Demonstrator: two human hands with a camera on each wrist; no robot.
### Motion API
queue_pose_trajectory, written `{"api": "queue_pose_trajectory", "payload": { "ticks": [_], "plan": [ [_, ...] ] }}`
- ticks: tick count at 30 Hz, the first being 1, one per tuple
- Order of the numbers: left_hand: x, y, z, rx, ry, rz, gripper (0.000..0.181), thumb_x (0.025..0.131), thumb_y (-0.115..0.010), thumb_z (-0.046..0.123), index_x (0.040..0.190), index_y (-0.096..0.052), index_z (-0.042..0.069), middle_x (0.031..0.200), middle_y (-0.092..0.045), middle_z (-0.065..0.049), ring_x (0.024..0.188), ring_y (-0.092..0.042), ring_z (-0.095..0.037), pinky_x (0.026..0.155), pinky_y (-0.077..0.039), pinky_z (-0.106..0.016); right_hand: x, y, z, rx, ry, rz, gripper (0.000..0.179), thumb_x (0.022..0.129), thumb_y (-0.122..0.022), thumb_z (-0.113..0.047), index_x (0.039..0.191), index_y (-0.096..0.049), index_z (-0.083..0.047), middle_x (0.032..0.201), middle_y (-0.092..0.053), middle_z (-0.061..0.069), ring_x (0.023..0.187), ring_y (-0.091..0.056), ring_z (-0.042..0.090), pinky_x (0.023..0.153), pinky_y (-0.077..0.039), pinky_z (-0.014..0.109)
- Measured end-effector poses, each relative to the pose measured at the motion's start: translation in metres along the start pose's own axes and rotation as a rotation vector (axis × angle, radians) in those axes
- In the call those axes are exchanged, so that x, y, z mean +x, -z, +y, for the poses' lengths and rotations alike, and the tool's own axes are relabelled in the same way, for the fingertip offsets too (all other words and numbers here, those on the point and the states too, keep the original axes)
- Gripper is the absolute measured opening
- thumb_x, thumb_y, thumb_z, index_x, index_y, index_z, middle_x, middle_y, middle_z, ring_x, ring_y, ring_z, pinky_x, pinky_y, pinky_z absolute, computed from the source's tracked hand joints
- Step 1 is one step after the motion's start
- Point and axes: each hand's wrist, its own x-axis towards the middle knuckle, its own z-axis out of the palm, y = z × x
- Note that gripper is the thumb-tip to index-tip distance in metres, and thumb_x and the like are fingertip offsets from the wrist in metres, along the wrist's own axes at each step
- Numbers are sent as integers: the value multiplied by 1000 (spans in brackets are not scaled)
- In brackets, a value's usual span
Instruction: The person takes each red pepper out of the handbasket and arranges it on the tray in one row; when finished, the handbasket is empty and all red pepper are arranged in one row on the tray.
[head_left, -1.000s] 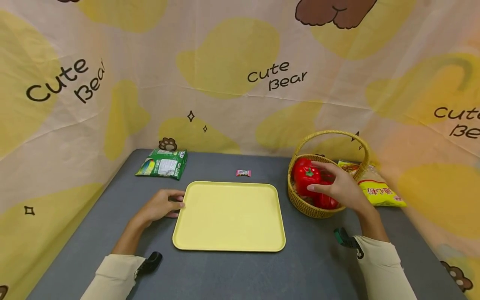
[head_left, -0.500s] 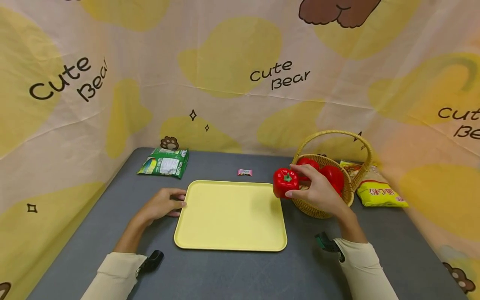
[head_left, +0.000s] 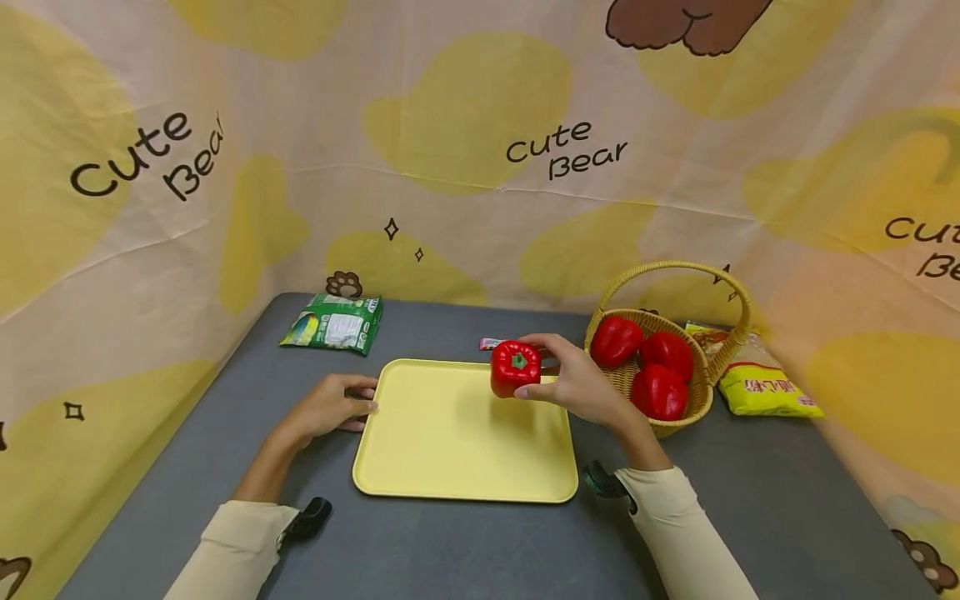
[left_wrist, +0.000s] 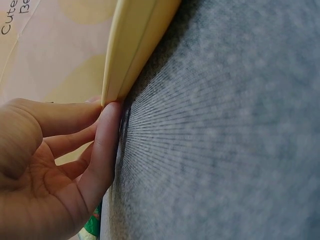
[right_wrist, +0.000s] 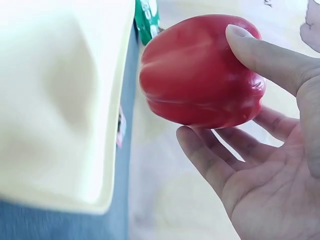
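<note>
A red bell pepper (head_left: 516, 369) with a green stem is held in the air by my right hand (head_left: 581, 385), above the back right part of the yellow tray (head_left: 450, 450). In the right wrist view, the thumb lies on one side of the bell pepper (right_wrist: 200, 72) and the fingertips touch the other. My left hand (head_left: 327, 408) is at the tray's left edge. The left wrist view shows its thumb and a finger pinching the tray's rim (left_wrist: 135, 45). More red peppers (head_left: 660, 392) lie in the wicker basket (head_left: 701, 406) to the right.
A green packet (head_left: 336, 323) lies at the back left of the grey table (head_left: 442, 550). Behind the tray is a small pink wrapped candy (head_left: 490, 343), partly hidden by the held pepper. A yellow bag (head_left: 765, 383) sits right of the basket, whose tall handle (head_left: 675, 267) arches up.
My right hand has taken a bell pepper out of the basket and carried it left over the tray. The left hand stays at the tray's edge. The view has shifted slightly.
</note>
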Motion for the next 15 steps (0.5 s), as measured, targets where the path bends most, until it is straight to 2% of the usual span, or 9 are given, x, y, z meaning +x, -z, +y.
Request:
{"api": "queue_pose_trajectory", "payload": {
  "ticks": [6, 10, 15],
  "plan": [
    [-1, 0, 1, 4, -7, -3, 54, 102, -67, 5, 148, -49, -16, 131, -59, -28, 103, -69, -23, 78, -67, -35, 17, -23, -5, 4, 1, -37, 75, 83, -92, -22, 148, -56, -11, 140, -62, 10, 125, -64, 35, 101, -60, 50],
    [-2, 0, 1, 2, -6, -3, 54, 102, -67, 5, 148, -48, -16, 131, -59, -29, 104, -69, -24, 78, -67, -36, 28, -37, -8, 5, -1, -57, 77, 84, -92, -24, 150, -55, -11, 142, -61, 8, 126, -63, 32, 104, -58, 52],
    [-2, -1, 2, 6, 1, 2, 53, 102, -67, 6, 148, -49, -15, 132, -60, -28, 105, -69, -24, 80, -66, -35, 42, -54, -14, -21, -3, -55, 76, 84, -92, -28, 149, -57, -11, 138, -64, 6, 125, -63, 28, 104, -58, 49]
  ]
}}
